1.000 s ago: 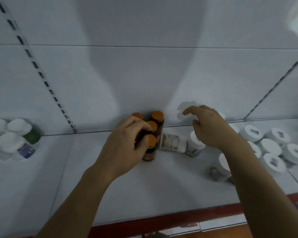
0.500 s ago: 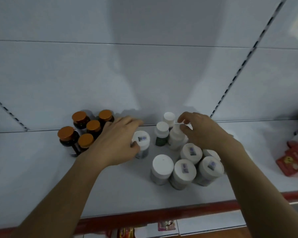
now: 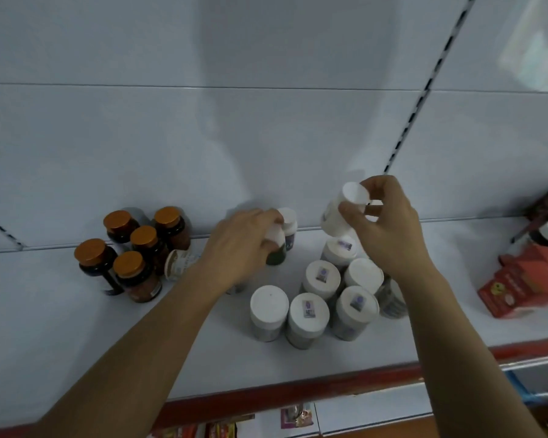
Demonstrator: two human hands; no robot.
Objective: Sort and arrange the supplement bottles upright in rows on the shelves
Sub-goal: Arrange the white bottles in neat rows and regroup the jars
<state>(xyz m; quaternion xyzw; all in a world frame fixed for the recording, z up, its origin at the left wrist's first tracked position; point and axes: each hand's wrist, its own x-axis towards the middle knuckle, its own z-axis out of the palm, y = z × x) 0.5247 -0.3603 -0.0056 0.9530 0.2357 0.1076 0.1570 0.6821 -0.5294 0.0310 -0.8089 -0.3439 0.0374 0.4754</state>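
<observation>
Supplement bottles (image 3: 309,314) crowded together; our right hand (image 3: 389,229) pinched a tilted white bottle (image 3: 342,213) aloft, our left hand (image 3: 238,245) gripped a green bottle (image 3: 277,252). We judged careless lowering could topple them.

Right hand (image 3: 389,229) has pulled the white bottle (image 3: 336,219) up off the shelf (image 3: 76,327), so it's tilted in the air over the other bottles now. Left hand (image 3: 238,248) moved further back onto the dark green bottle (image 3: 277,252), gripping its cap I think, kinda blurry.

Pale back panel (image 3: 108,137), black-slotted upright (image 3: 426,90), possibly wooden floor (image 3: 377,433) below.
</observation>
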